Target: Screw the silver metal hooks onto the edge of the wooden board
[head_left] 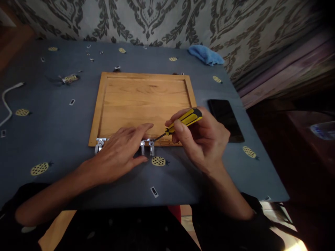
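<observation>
A framed wooden panel (146,104) lies flat on the table in front of me. Metal clips with screws run along its near edge; one metal clip (151,146) stands right of my left hand and another (99,144) at the panel's left corner. My left hand (121,153) rests across that near edge with fingers stretched, covering part of the metal row. In my right hand (202,139) is a yellow and black screwdriver (184,121), tilted, its tip at the clip just right of my left fingers. Whether the tip sits in a screw is too small to tell.
A black phone (227,120) lies right of the panel, and a blue cloth (206,55) at the back right. Small metal pieces (91,60) are scattered at the back left. A white cable (7,101) lies at the left edge. A patterned wall (149,21) stands behind the table.
</observation>
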`<state>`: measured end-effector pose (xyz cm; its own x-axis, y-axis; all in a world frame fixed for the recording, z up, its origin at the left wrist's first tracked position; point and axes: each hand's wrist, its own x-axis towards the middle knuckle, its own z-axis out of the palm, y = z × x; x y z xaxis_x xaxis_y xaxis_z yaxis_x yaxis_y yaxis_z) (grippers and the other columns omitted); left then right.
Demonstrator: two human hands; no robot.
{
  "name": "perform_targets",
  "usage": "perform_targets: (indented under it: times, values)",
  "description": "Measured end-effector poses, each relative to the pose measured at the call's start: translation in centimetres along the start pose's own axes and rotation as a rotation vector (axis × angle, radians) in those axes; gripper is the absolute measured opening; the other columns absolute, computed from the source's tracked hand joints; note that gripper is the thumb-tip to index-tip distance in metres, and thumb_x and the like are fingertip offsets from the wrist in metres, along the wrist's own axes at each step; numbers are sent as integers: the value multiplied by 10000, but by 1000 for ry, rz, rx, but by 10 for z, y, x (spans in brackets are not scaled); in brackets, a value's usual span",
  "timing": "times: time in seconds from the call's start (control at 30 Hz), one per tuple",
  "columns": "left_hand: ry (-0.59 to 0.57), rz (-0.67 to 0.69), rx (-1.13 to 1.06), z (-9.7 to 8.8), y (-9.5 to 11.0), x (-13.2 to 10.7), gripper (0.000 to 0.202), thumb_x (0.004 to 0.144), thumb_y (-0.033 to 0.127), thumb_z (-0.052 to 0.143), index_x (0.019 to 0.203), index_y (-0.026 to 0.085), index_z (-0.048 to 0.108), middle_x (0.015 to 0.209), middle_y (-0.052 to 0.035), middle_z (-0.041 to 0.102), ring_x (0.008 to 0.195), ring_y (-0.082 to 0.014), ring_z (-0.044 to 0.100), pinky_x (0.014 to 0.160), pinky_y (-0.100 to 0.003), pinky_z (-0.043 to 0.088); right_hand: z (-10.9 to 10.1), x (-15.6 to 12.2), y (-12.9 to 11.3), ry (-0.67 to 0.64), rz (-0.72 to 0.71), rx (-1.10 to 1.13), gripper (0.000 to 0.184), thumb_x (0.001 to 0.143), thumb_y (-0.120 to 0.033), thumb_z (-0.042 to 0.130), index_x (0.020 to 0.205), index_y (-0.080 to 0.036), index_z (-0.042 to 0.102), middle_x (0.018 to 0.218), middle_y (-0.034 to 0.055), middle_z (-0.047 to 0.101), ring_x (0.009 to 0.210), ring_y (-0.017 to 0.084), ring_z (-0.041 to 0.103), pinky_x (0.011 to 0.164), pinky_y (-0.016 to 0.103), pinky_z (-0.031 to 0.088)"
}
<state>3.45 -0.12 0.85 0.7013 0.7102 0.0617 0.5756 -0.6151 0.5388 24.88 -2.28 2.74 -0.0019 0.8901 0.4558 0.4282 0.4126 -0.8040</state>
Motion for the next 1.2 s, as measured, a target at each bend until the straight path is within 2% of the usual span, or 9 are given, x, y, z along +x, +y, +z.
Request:
perform_targets:
  times: [0.23,0.43,0.67,0.93,1.2]
  values:
    - [-20,-12,-25,-2,0,1,783,851,226,740,1495,209,294,1332,-130,630,1255,-301,581,1052,-490,481,0,-1,0,8,25,5,62,950,-298,618,935,-238,610,853,-8,677,569,88,559,505,253,464]
    - [-25,-21,-29,-2,1,1,797,838,225,764,1488,217,302,1333,-123,626,1251,-294,585,1051,-481,486,0,-1,2,14,40,21,72,944,-296,630,924,-231,608,844,-3,676,573,88,565,503,255,463]
    - [-18,5,-12,-6,-2,0,832,816,326,808,1487,240,322,1324,-107,637,1230,-287,609,1020,-436,509,-1,-1,2,11,39,26,79,944,-302,630,923,-230,606,846,-9,675,565,84,556,495,248,454]
    - [-34,-41,-49,-14,-9,-2,810,836,357,779,1494,276,314,1269,-77,676,1178,-273,646,1022,-443,504,0,0,0,15,28,11,66,958,-301,613,933,-240,615,849,-9,683,563,84,554,513,259,460]
    - [-23,-23,-42,-13,-10,-3,769,857,391,749,1488,269,327,1260,-86,675,1173,-277,647,1017,-447,506,-1,0,1,2,13,-14,77,961,-310,603,937,-239,620,846,0,685,556,90,558,495,261,471]
